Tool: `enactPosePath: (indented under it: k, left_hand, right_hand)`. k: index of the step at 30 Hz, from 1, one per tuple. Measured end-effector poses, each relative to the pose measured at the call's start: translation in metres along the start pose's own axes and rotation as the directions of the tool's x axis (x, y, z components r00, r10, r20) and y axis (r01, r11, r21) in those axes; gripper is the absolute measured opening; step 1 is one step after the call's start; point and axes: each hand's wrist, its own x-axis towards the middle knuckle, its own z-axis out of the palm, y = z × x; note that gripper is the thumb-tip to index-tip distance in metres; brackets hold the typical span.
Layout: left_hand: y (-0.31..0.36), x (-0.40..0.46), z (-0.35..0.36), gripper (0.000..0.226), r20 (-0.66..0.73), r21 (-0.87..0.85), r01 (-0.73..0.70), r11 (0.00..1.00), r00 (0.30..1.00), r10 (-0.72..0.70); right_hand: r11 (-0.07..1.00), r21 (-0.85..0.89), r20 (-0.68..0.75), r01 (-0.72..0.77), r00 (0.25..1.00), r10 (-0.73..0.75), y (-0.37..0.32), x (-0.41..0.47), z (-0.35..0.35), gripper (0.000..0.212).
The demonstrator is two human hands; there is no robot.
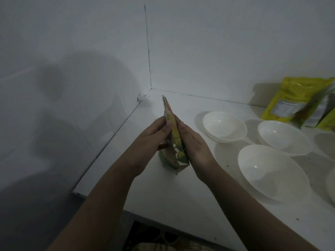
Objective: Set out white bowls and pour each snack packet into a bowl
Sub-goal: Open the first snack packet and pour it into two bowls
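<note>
A yellow-green snack packet (175,142) stands edge-on on the white counter (163,192), seen from its narrow side. My left hand (154,140) holds its left face, the thumb pressed near the top edge. My right hand (194,147) lies along its right face with fingers mostly straight. Three empty white bowls sit to the right: one at the back (224,128), one further right (282,137), and a large near one (272,172). The edge of another bowl (331,185) shows at the frame's right border.
Yellow snack packets (297,100) lean against the back wall at the far right. White walls meet in a corner (150,86) behind the packet. The counter's front edge (163,217) runs diagonally below my forearms, with dark floor beneath.
</note>
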Motion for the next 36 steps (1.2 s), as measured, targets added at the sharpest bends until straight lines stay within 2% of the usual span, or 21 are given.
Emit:
enactPosePath:
  k: [4,10,11,14,18,20,23,24,26,28,29,31,36]
  left_hand:
    - [-0.010,-0.003,0.007,0.035,-0.018,-0.043,-0.020,0.999,1.000,0.020]
    - [-0.015,-0.003,0.013,0.056,-0.051,-0.170,0.039,0.985,0.998,-0.048]
    - [-0.016,-0.002,0.014,0.054,-0.049,-0.158,0.039,0.987,0.998,-0.047]
    - [-0.016,0.002,0.016,0.024,-0.060,-0.060,0.007,0.998,0.998,-0.011]
    - [-0.015,0.003,0.015,0.019,-0.038,-0.129,0.009,0.992,0.999,-0.014]
    - [-0.019,0.003,0.016,0.031,-0.024,-0.151,0.012,0.988,1.000,-0.016]
    - [-0.022,0.001,0.015,0.021,-0.092,-0.165,-0.040,0.985,0.995,0.025]
    - [-0.023,0.002,0.013,0.021,-0.142,-0.123,-0.083,0.989,0.988,0.065]
    - [-0.024,0.004,0.006,0.028,-0.238,0.153,-0.218,0.964,0.938,0.250]
    - [-0.026,0.004,0.001,0.033,-0.269,0.487,-0.285,0.825,0.850,0.453]
    - [-0.028,0.002,0.002,0.032,-0.287,0.576,-0.286,0.766,0.807,0.517]
    - [-0.026,-0.004,0.009,0.028,-0.333,0.597,-0.301,0.744,0.750,0.571]
    - [-0.027,-0.008,0.020,0.022,-0.334,0.495,-0.333,0.802,0.780,0.530]
  right_hand:
    - [0.999,0.035,-0.010,0.042,0.999,-0.041,0.006,-0.006,0.003,0.044]
    - [0.992,0.099,0.007,-0.084,0.996,0.084,0.009,-0.007,0.009,0.071]
    - [0.994,0.087,0.018,-0.062,0.998,0.061,0.010,-0.008,0.009,0.071]
    - [0.998,0.059,0.036,-0.010,0.999,0.008,0.010,-0.011,0.008,0.059]
    - [0.999,0.054,0.028,-0.002,1.000,0.001,0.012,-0.012,0.005,0.054]
    - [0.998,0.068,0.026,0.008,1.000,-0.010,0.015,-0.014,0.003,0.052]
    - [0.992,0.121,-0.059,0.030,0.998,-0.023,0.018,-0.012,-0.001,0.044]
    - [0.989,0.143,-0.122,0.041,0.992,-0.023,0.019,-0.010,-0.003,0.043]
    - [0.983,0.181,-0.252,0.035,0.968,0.012,0.020,-0.006,-0.007,0.044]
    - [0.980,0.197,-0.305,0.042,0.952,0.020,0.023,-0.005,-0.008,0.044]
    - [0.979,0.199,-0.308,0.053,0.951,0.011,0.024,-0.006,-0.007,0.045]
    - [0.973,0.222,-0.297,0.060,0.955,0.009,0.026,-0.008,-0.005,0.047]
    - [0.970,0.222,-0.225,0.100,0.973,-0.049,0.024,-0.015,-0.008,0.057]
